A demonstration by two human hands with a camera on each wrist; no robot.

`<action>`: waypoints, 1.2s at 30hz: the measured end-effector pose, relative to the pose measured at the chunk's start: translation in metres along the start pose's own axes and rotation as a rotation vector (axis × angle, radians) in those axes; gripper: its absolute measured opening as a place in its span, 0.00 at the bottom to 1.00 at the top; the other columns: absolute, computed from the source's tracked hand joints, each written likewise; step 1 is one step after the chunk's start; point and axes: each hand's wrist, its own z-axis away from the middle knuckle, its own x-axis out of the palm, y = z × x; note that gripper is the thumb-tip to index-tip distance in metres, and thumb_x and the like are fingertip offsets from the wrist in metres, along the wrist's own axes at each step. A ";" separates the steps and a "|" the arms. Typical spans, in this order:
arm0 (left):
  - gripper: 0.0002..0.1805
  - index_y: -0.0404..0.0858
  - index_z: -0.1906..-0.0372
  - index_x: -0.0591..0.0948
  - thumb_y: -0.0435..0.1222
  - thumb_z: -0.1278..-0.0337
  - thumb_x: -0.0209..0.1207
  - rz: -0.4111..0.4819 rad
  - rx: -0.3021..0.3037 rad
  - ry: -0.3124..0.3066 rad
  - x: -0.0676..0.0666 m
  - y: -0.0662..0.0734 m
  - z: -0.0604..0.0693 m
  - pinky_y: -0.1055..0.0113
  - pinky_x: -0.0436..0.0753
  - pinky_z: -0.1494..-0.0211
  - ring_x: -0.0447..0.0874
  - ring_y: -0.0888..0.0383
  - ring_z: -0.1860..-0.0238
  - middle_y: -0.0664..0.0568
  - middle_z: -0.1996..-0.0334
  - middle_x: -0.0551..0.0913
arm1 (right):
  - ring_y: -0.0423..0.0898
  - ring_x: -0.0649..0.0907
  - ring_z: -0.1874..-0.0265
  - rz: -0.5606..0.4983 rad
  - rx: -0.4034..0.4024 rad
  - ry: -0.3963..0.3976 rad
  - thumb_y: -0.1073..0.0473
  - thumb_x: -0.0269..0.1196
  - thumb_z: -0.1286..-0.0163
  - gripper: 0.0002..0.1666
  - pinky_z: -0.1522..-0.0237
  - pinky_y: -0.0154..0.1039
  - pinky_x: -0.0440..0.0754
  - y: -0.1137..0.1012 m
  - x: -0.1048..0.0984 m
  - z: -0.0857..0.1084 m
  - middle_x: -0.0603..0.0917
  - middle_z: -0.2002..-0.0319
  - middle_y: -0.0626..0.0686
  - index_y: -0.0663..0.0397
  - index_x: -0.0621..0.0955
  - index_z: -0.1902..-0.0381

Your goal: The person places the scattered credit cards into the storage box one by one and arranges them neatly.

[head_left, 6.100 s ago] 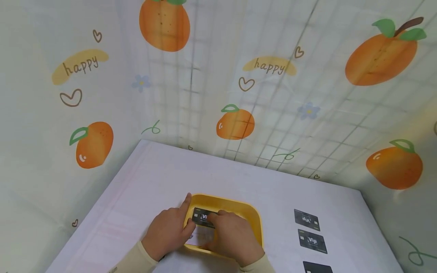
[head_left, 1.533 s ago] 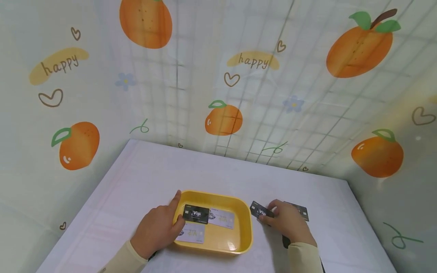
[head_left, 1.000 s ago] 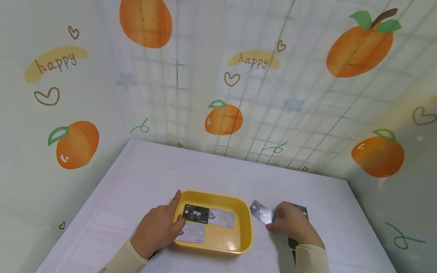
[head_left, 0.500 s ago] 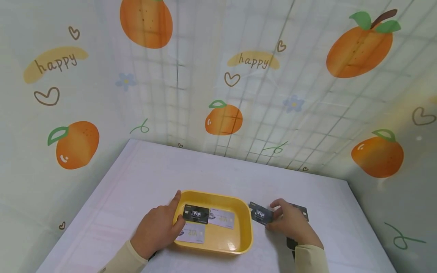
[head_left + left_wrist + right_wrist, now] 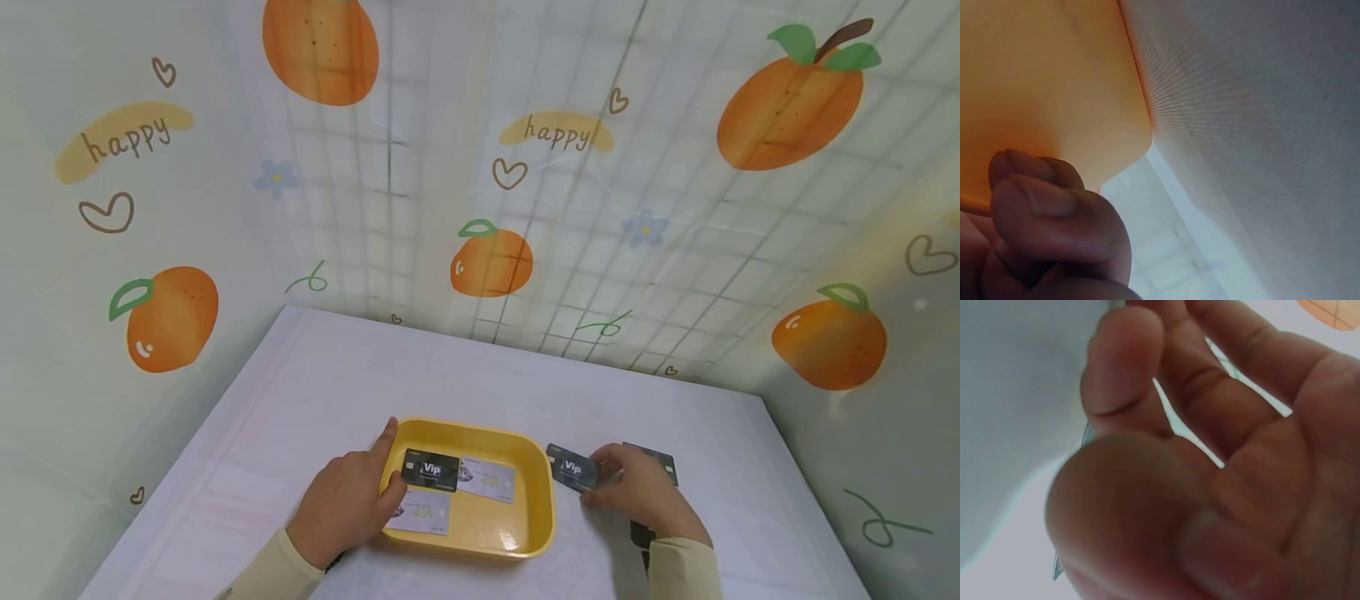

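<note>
Right hand (image 5: 648, 493) pinches black rectangular plastic card (image 5: 572, 469) by its right end; left hand (image 5: 348, 500) grips yellow rounded plastic tray (image 5: 476, 532); I'd bring card in level

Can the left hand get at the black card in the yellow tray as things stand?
Probably yes: the left hand holds the left side of the yellow tray, its thumb close to the largely uncovered black card, though its grip may need to loosen first.
</note>
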 end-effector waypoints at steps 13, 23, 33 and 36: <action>0.41 0.39 0.17 0.64 0.45 0.31 0.59 -0.005 -0.027 -0.012 0.000 0.001 0.001 0.65 0.67 0.81 0.65 0.63 0.86 0.61 0.87 0.67 | 0.53 0.81 0.58 0.070 -0.113 0.099 0.39 0.82 0.47 0.37 0.58 0.54 0.82 -0.016 -0.020 0.020 0.86 0.53 0.53 0.53 0.85 0.45; 0.41 0.39 0.17 0.63 0.47 0.30 0.59 -0.028 -0.028 -0.018 0.001 0.000 -0.001 0.66 0.68 0.81 0.66 0.64 0.86 0.62 0.86 0.67 | 0.53 0.82 0.58 0.126 -0.238 0.326 0.38 0.80 0.44 0.37 0.52 0.58 0.82 -0.038 -0.040 0.044 0.87 0.50 0.56 0.55 0.85 0.45; 0.41 0.39 0.17 0.63 0.47 0.30 0.59 -0.025 -0.024 -0.015 0.000 0.001 -0.002 0.66 0.67 0.82 0.65 0.64 0.87 0.62 0.87 0.67 | 0.51 0.82 0.60 0.163 -0.301 0.316 0.34 0.81 0.48 0.37 0.58 0.54 0.84 -0.085 -0.045 0.076 0.86 0.50 0.49 0.47 0.87 0.46; 0.40 0.39 0.17 0.63 0.47 0.30 0.58 -0.027 -0.020 -0.009 0.001 0.000 -0.001 0.66 0.66 0.82 0.65 0.64 0.87 0.62 0.87 0.67 | 0.48 0.82 0.60 0.161 -0.393 0.322 0.38 0.82 0.47 0.32 0.59 0.50 0.83 -0.093 -0.041 0.081 0.86 0.52 0.45 0.45 0.87 0.48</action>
